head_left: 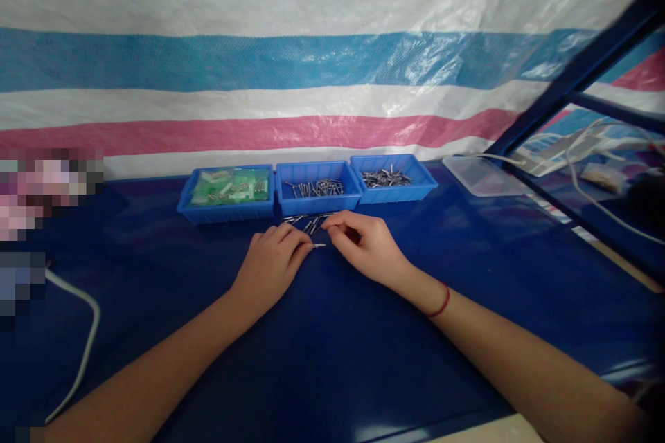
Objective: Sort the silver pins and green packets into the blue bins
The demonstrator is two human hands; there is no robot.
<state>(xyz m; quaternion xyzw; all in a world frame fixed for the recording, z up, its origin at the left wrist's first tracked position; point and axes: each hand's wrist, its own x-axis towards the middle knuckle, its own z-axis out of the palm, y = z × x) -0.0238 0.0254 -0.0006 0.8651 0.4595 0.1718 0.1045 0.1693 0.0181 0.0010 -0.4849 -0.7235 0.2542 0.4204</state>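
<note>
My left hand [275, 259] is closed in a pinch, and the tip of a small silvery metal pin [319, 246] sticks out from between its thumb and fingers. Just to the right, my right hand [368, 246] is pinched at the edge of a loose pile of thin metal pins [312, 223] on the table. Whatever its fingertips hold, if anything, is too small to make out. Behind the pile stands a blue bin [318, 206] with several metal pins lying inside.
A left blue bin [228, 213] holds green plastic packets [228, 187]. The right blue bin [400, 194] contains many dark metal pieces [387, 176]. Farther right lie a translucent plastic lid [481, 176] and a blue metal frame [551, 97]. A white cable [96, 318] runs along the left.
</note>
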